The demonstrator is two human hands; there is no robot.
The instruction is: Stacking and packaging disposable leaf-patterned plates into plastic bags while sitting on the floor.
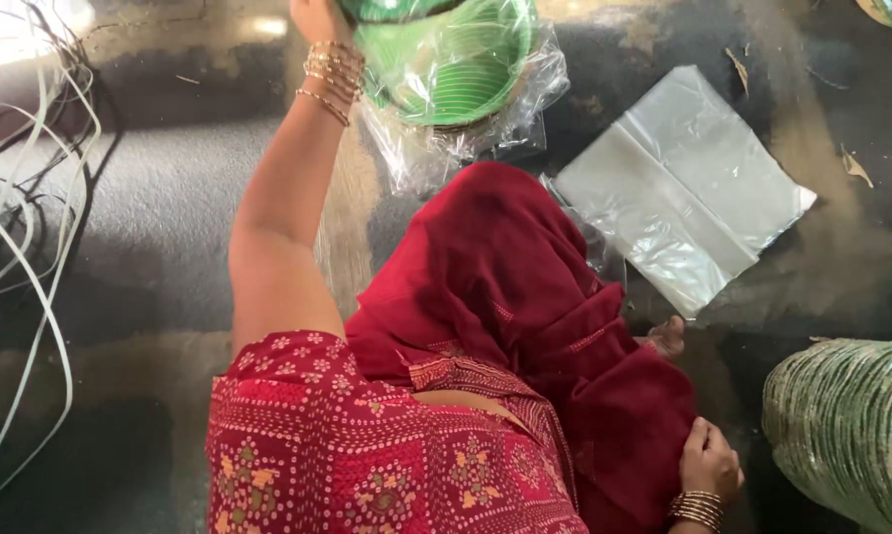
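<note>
Since the red cloth (525, 297) takes up the whole lap and the right hand (708, 463) is clenched on its near edge, only the left hand (319, 18) is grasping the green bowls (446, 59), up at far centre. Their bag (466, 138) hangs loose, so I reckon they could slip out onto the plastic sheets (683, 183) far right.

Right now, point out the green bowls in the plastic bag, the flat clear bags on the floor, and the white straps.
green bowls (453, 61): head view, inside of the top bowl.
flat clear bags (678, 183): head view, middle of the top sheet.
white straps (33, 232): head view, one looped strand at left.
</note>
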